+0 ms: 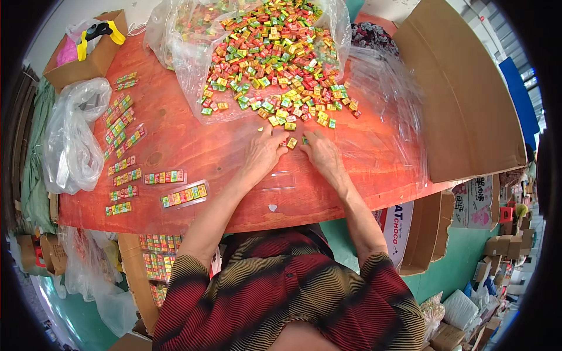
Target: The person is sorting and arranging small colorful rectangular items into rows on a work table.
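Observation:
A big heap of small coloured boxes point(275, 64), red, yellow and green, spills from a clear plastic bag point(196, 76) onto the red table. At its near edge, my left hand point(263, 155) has a small red box point(284, 142) between thumb and fingers. My right hand point(324, 158) pinches a small green box point(304, 140), partly hidden by the fingertips. Between both hands lies a loose yellow box point(292, 143). Closer to me, a clear plastic tray point(279, 181) rests flat. Left of my left forearm sits a tray filled with a row of boxes point(184, 195).
Several packed rows point(120, 128) line the table's left side, beside a crumpled clear bag point(76, 137). A small carton point(93, 61) stands at the far left. A large cardboard panel point(462, 93) borders the right. Below the table's front edge, an open carton point(137, 275) holds more packed rows.

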`<state>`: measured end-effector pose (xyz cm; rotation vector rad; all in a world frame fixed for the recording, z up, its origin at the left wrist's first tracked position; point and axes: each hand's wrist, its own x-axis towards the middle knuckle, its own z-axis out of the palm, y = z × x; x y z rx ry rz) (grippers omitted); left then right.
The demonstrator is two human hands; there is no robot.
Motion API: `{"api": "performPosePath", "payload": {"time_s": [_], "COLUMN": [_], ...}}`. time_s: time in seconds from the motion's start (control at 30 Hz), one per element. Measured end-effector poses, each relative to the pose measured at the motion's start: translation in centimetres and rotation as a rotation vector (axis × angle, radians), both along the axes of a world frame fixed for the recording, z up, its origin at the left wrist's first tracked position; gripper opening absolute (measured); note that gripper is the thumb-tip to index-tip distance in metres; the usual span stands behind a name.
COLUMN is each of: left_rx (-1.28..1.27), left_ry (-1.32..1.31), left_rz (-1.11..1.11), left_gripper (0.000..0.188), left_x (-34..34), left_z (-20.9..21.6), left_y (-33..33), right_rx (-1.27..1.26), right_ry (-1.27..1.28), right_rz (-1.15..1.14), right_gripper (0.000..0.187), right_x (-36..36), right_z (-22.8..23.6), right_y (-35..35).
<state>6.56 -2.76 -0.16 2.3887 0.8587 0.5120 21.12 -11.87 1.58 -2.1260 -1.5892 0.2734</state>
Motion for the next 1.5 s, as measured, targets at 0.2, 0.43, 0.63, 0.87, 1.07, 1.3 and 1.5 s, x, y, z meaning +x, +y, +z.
{"api": "performPosePath", "payload": {"time_s": [0.2,0.43,0.63,0.87,1.07,1.3,1.5], "left_rx": [0.081,0.021,-0.043,-0.165,-0.133,-0.215,-0.118], "left_ry": [-0.02,0.011,0.032,0.012,0.027,0.024,0.017], "left_rz": [-0.096,-0.085,-0.012,-0.086,-0.111,-0.165,-0.235], "left_gripper": [0.033,0.034,0.042,0.039,0.04,0.042,0.04], "left_x": [0.7,-2.6,-3.7,-4.2,-4.6,-4.9,-4.3], "left_z": [0.2,0.5,1.7,2.2,1.7,1.9,0.7], "left_y": [0.6,-0.4,-0.9,0.2,0.8,1.6,2.4], "right_rx": [0.025,0.103,0.072,0.102,0.078,-0.01,-0.135], "right_ry": [0.1,0.153,0.188,-0.138,-0.094,0.091,0.162], "right_rz": [0.184,0.357,0.276,-0.149,0.021,0.233,0.258], "right_gripper": [0.034,0.037,0.037,0.028,0.019,0.039,0.047], "right_x": [0.3,-2.1,-1.2,-1.2,0.2,-1.8,-2.3], "right_z": [-0.1,-0.2,-0.8,-1.9,-1.5,0.5,0.3], "right_y": [0.2,0.2,1.9,4.8,1.9,-1.3,-0.1]}}
